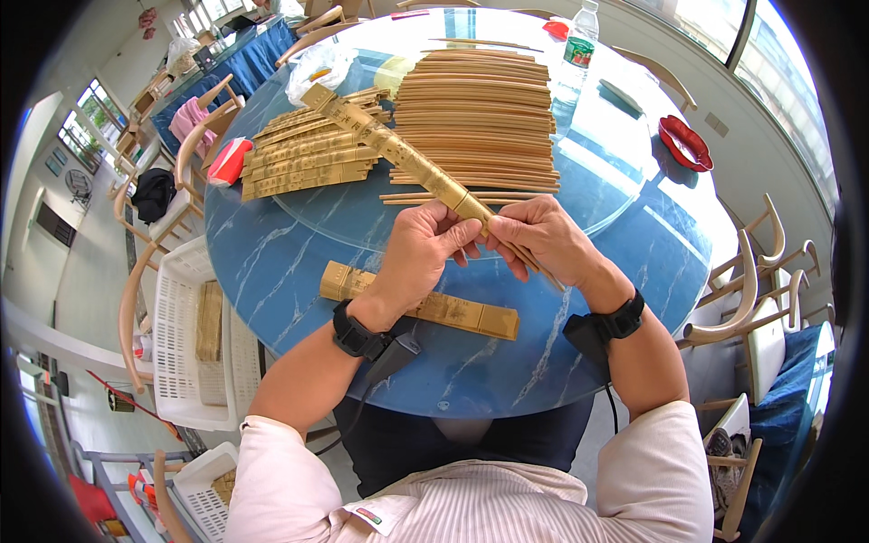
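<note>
While my left hand (424, 242) gripped a gold sleeve (403, 153) with dark printing, slanted above the blue table (493, 376), my right hand (545, 233) pinched thin brown sticks (540, 266) at its lower end, bottle (577, 50) behind sporting a green label lol

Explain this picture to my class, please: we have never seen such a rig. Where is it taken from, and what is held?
No robot here: these are a person's bare left hand and right hand. A wide fisheye camera worn on the head looks down, so straight edges bend. The hands hold a long gold sleeve; thin sticks show at its lower end. On the blue table lie a big stack of sticks, a fan of gold strips and, nearer, another gold piece.
</note>
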